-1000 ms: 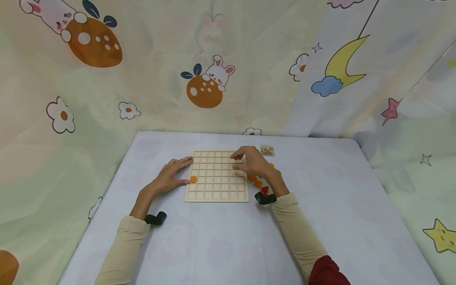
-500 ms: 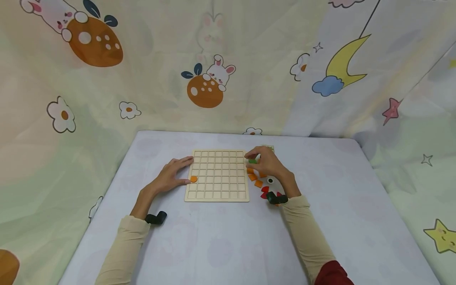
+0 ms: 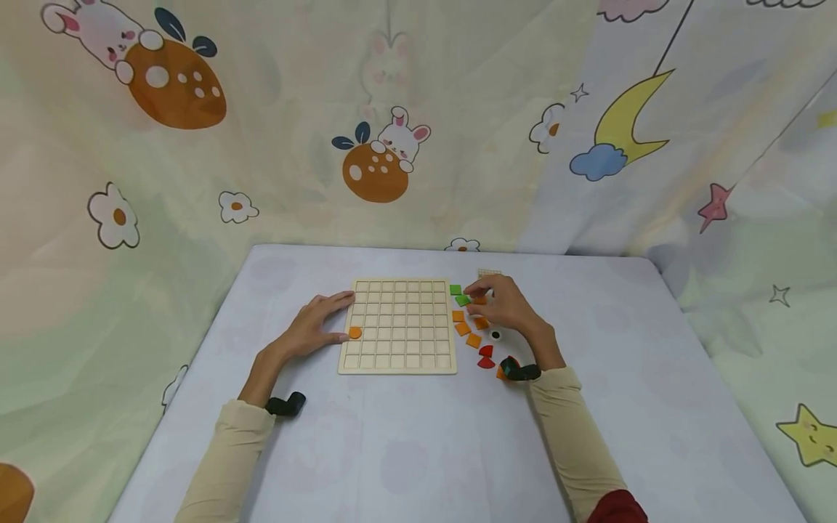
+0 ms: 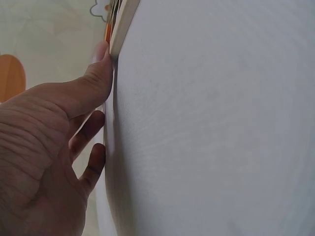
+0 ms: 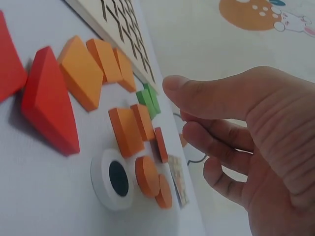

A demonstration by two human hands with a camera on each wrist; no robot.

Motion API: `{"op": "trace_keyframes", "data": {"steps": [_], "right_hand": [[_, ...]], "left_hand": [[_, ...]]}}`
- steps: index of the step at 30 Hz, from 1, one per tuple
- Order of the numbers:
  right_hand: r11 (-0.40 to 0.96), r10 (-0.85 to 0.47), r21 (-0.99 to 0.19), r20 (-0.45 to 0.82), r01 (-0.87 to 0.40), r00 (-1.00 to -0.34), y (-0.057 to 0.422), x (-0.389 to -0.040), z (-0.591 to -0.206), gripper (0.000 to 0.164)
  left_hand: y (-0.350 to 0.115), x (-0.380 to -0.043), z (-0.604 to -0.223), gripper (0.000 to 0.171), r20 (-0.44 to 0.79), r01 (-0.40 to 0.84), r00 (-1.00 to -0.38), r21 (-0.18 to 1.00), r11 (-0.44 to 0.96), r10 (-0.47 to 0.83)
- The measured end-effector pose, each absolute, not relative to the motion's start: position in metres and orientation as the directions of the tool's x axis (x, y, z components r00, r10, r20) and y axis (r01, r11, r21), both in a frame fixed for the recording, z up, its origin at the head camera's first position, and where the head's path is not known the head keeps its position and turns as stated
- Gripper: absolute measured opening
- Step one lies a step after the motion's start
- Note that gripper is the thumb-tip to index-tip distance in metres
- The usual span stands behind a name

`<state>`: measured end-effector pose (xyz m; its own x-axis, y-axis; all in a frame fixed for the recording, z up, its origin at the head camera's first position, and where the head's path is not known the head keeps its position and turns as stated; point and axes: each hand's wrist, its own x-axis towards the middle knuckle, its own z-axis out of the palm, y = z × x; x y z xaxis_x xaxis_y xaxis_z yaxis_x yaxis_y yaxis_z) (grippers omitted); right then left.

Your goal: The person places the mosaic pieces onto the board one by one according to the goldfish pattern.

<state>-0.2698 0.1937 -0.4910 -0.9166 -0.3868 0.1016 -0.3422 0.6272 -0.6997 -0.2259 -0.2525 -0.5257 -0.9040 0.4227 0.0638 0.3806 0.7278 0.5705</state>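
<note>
My left hand (image 3: 310, 321) rests at the left edge of the wooden grid board (image 3: 399, 367), thumb and fingers spread along the rim. Beside the thumb, an orange disc (image 3: 355, 333) sits in a cell at that edge. In the left wrist view the thumb (image 4: 93, 81) reaches the board's side. To the right of the board my right hand (image 3: 506, 301) hovers over loose pieces, fingertips close to the green pieces (image 3: 463, 300). The right wrist view shows its thumb (image 5: 211, 96) and loosely bent fingers with nothing seen between them.
Orange pieces (image 3: 463, 328), red pieces (image 3: 486, 362) and a white piece with a black dot (image 5: 118, 179) lie right of the board. Behind the right hand is a small pattern card (image 3: 489, 273). A printed cloth backdrop (image 3: 288, 145) rises behind the white table (image 3: 392, 450).
My right hand has moved right, from over the board's right side to above the loose pieces, uncovering the green ones. The left hand and orange disc have stayed in place.
</note>
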Motion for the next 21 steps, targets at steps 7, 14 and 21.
{"op": "trace_keyframes", "data": {"steps": [7, 14, 21], "right_hand": [[0.620, -0.387, -0.696, 0.130, -0.362, -0.913, 0.208, -0.269, -0.494, 0.031], [0.646, -0.362, -0.681, 0.125, -0.346, -0.924, 0.218, -0.269, -0.495, 0.029], [0.682, -0.343, -0.652, 0.116, -0.332, -0.932, 0.228, -0.266, -0.495, 0.036]], "left_hand": [[-0.251, -0.227, -0.526, 0.086, 0.071, 0.390, -0.901, 0.565, 0.727, 0.428], [-0.252, -0.227, -0.525, 0.086, 0.083, 0.398, -0.899, 0.565, 0.722, 0.431], [-0.252, -0.227, -0.528, 0.086, 0.078, 0.401, -0.897, 0.559, 0.726, 0.435]]}}
